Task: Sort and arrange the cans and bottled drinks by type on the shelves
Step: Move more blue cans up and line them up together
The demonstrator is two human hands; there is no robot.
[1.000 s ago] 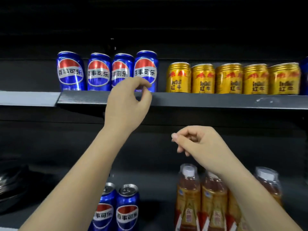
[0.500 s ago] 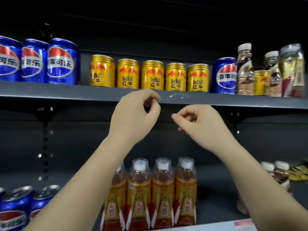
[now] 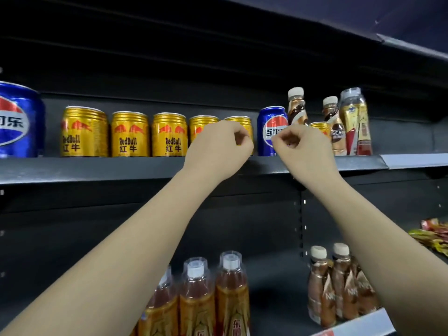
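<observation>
Both hands risen to shelf edge, left hand, right hand, curled.

On the upper shelf, the characters "可乐" were read in white on the large blue can at the far left, cut off by the frame edge. "RedBull" with "红牛" beneath it was printed in red on the first gold can, the second gold can and the third gold can. On the lone blue can further right, only "百事" could be made out beside a hand. The letters "SCA" were seen on a brown bottle. The labels on the lower-shelf bottles were too blurred to be read.
</observation>
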